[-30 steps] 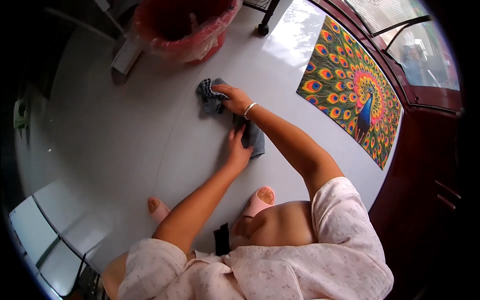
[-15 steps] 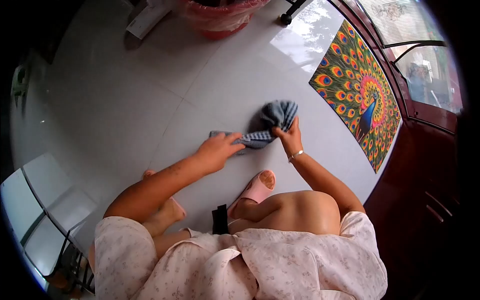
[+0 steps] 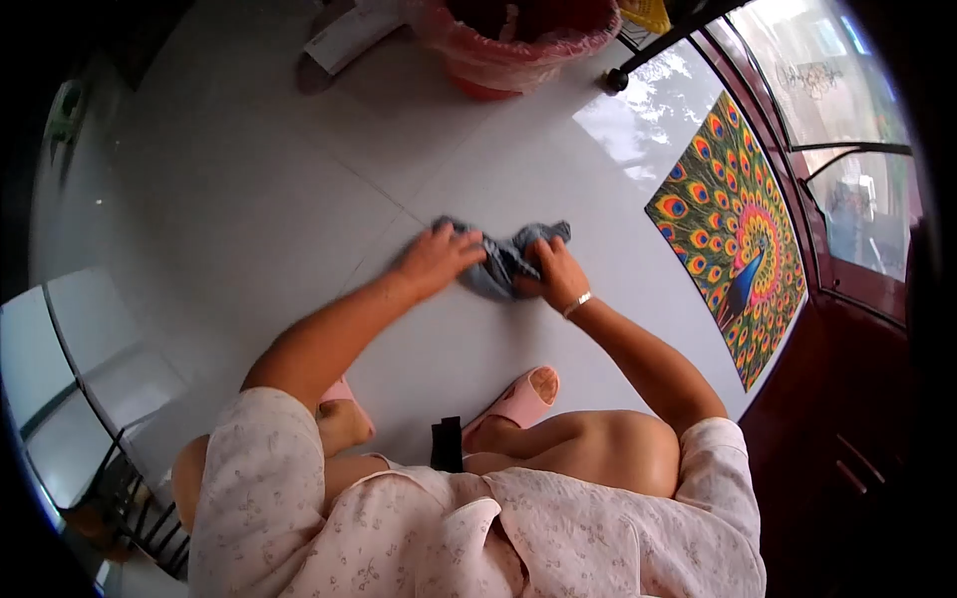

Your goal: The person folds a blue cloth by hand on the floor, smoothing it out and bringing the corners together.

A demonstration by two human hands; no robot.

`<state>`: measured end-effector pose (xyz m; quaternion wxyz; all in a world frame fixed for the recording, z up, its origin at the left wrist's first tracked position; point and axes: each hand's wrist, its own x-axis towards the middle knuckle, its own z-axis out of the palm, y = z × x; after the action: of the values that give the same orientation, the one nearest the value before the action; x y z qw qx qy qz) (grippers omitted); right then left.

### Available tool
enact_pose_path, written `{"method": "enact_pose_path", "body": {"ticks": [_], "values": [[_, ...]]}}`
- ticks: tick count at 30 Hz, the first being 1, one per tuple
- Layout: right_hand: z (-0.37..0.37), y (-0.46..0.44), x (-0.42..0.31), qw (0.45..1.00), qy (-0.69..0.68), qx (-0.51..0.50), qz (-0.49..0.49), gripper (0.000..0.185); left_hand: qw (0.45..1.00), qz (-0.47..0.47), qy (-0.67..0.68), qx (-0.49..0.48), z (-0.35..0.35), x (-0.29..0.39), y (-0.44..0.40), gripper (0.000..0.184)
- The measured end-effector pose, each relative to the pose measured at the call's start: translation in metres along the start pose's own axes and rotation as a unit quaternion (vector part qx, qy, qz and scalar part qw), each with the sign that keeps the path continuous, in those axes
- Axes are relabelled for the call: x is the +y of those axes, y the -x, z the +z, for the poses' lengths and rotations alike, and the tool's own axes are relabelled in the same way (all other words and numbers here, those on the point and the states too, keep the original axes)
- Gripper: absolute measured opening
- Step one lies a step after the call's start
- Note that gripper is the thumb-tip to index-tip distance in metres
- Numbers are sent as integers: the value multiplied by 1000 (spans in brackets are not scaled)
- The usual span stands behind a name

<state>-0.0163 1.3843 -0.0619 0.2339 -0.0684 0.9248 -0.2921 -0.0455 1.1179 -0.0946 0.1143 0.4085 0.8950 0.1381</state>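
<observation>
A crumpled blue-grey checked cloth point(image 3: 495, 267) lies low over the pale tiled floor in front of me, between my hands. My left hand point(image 3: 439, 259) has its fingers bent over the cloth's left end, and their tips are partly hidden in the folds. At the right end, my right hand point(image 3: 556, 275), with a bracelet at its wrist, is closed on a bunched part of the cloth. A small twisted corner sticks out beyond its fingers.
A red bin point(image 3: 488, 88) with a clear liner stands ahead, near a dark caster point(image 3: 617, 80). To the right lies a peacock-patterned mat point(image 3: 733, 239) by a dark red door frame. A pink slipper point(image 3: 520, 401) is on my foot below the cloth.
The cloth's raised right bundle has come down and is now flatter and more crumpled. Both hands have drawn closer together around it. The view has shifted, showing more of the bin.
</observation>
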Motion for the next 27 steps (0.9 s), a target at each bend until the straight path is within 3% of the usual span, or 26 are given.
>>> {"method": "enact_pose_path", "body": {"ticks": [3, 5, 8, 10, 12, 13, 14, 16, 18, 20, 21, 22, 23, 24, 26, 27], "values": [[-8, -58, -14, 997, -3, 74, 24, 48, 996, -86, -26, -20, -34, -37, -35, 42], [-16, -87, -16, 992, -4, 127, 17, 50, 992, -118, 25, -33, -57, -51, -47, 45], [-28, -86, -38, 994, -12, 105, 14, 51, 995, -101, 25, -4, -68, -62, -25, 47], [-17, -68, -50, 995, -77, 54, -27, 54, 996, -80, 25, 6, -84, -62, 9, 46], [-2, -46, -76, 986, -161, -37, -2, 64, 995, -92, 31, -6, -99, -58, 57, 46], [7, -40, -88, 993, -73, -65, -58, 67, 995, -98, 32, -6, -100, -61, 84, 46], [2, -32, -115, 988, -28, -147, -42, 64, 995, -97, 0, -12, -96, -64, 111, 40], [14, -34, -130, 953, 119, -138, -243, 50, 994, -102, -31, -20, -86, -63, 153, 35], [37, -46, -133, 894, 174, -52, -411, 51, 966, -255, 26, 19, -74, -57, 184, 31], [52, -47, -140, 887, 161, -59, -430, 54, 944, -313, 93, 53, -51, -56, 192, 37], [58, -48, -142, 880, 153, -64, -445, 58, 868, -424, 201, 160, -44, -50, 178, 46], [72, -48, -134, 867, 174, -52, -465, 58, 758, -516, 298, 264, -36, -44, 162, 57], [78, -49, -128, 851, 197, -50, -484, 54, 754, -556, 257, 239, -29, -45, 144, 76], [82, -54, -123, 834, 221, -46, -504, 50, 752, -558, 251, 243, -23, -44, 128, 76], [88, -64, -116, 831, 210, -52, -512, 46, 769, -584, 78, 250, -8, -38, 96, 74], [89, -67, -115, 832, 200, -61, -514, 42, 784, -548, 83, 281, -5, -42, 85, 73]]}}
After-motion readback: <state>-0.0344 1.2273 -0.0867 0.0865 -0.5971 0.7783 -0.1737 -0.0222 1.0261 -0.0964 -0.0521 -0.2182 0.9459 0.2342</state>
